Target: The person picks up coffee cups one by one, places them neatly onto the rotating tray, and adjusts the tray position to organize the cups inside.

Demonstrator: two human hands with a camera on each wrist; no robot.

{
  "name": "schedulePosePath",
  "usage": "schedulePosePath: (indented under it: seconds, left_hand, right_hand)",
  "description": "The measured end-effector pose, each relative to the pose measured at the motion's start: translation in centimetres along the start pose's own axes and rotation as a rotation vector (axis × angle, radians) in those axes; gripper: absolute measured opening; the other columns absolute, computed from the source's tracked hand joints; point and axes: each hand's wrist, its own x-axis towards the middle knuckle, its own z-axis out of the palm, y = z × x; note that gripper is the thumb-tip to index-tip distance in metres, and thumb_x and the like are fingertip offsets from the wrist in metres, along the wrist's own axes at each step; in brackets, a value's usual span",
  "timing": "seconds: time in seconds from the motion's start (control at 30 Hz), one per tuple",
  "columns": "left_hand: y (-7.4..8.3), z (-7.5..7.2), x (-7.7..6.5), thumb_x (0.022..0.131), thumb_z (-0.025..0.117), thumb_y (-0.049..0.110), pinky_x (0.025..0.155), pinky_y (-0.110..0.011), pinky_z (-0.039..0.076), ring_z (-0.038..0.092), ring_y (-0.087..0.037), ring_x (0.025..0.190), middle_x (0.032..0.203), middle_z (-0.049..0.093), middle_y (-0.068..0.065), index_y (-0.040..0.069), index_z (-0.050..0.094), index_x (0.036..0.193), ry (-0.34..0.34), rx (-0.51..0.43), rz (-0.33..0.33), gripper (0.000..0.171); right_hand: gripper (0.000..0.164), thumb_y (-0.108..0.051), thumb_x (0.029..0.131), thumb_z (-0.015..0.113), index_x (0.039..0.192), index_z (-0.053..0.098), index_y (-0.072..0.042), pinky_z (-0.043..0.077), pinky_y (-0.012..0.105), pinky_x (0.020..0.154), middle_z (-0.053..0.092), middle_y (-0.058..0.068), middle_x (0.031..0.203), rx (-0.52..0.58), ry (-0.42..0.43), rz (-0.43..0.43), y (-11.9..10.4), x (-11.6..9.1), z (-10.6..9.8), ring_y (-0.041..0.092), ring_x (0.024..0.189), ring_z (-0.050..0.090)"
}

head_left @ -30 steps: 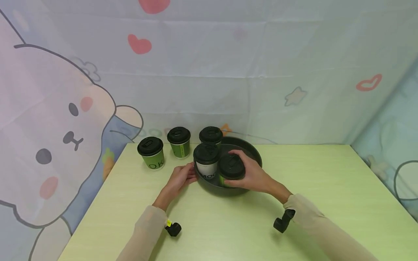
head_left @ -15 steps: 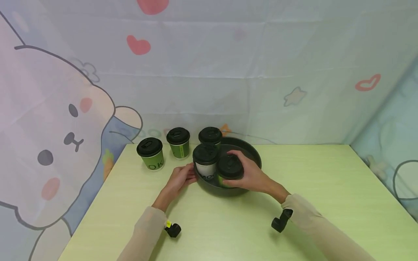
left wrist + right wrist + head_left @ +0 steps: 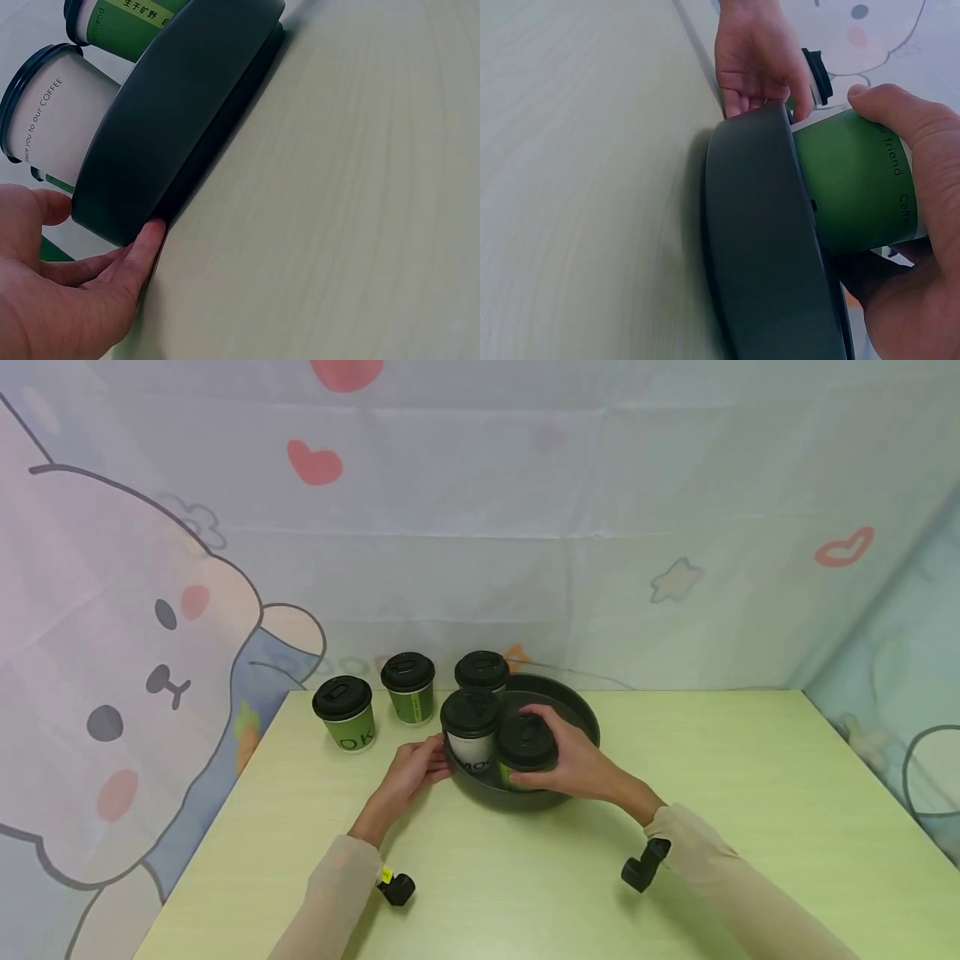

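Right hand (image 3: 577,764) around green cup (image 3: 855,180)

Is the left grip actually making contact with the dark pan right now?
Touching. The left wrist view shows it: a fingertip of the left grip meets the dark pan near its base, with no gap visible.

A pale, creased cloth (image 3: 480,527) hangs behind the far edge of the table (image 3: 720,768), printed with red hearts (image 3: 315,462), a star (image 3: 677,580) and, beyond the left edge, a big cartoon animal (image 3: 142,652). Bluish fabric (image 3: 907,652) hangs past the right edge. Soft light leaves the tabletop yellowish-green.
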Motion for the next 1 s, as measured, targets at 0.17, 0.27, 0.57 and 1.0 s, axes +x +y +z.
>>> schedulePosePath:
  seconds: [0.17,0.27,0.57,1.0]
  left_hand:
    - [0.0,0.0,-0.1,0.109,0.049,0.027,0.093,-0.032,0.058,0.064,-0.019,0.095,0.111,0.062,-0.016,-0.014,0.058,0.126,0.005,-0.003,0.001,0.045]
    - [0.0,0.0,-0.1,0.109,0.050,0.026,0.093,-0.032,0.059,0.064,-0.019,0.095,0.111,0.062,-0.015,-0.013,0.058,0.126,0.009,-0.009,0.000,0.044]
    - [0.0,0.1,-0.1,0.108,0.051,0.026,0.097,-0.035,0.057,0.065,-0.018,0.095,0.112,0.063,-0.016,-0.014,0.058,0.126,0.006,-0.010,0.012,0.045]
    - [0.0,0.0,0.0,0.109,0.050,0.026,0.095,-0.034,0.058,0.065,-0.017,0.093,0.113,0.062,-0.016,-0.014,0.058,0.128,-0.001,-0.002,0.012,0.045]
  right_hand:
    - [0.094,-0.040,0.077,0.093,0.152,0.040,-0.020,0.046,0.051,0.108,0.058,0.006,0.142,-0.005,-0.018,-0.005,-0.2,0.1,-0.2,0.023,0.130,0.055]
    - [0.104,-0.045,0.075,0.094,0.158,0.035,-0.020,0.042,0.052,0.113,0.050,0.006,0.151,-0.017,-0.035,0.006,-0.2,0.0,-0.6,0.023,0.138,0.048]
    - [0.061,-0.033,0.099,0.072,0.149,0.049,-0.007,0.043,0.059,0.109,0.053,0.017,0.142,0.022,0.264,0.064,2.5,-0.9,-3.5,0.039,0.131,0.051]
    - [0.056,-0.033,0.114,0.041,0.126,0.052,0.021,0.062,0.030,0.078,0.068,0.013,0.092,0.636,0.033,0.643,8.4,-3.1,-4.8,0.016,0.078,0.069]
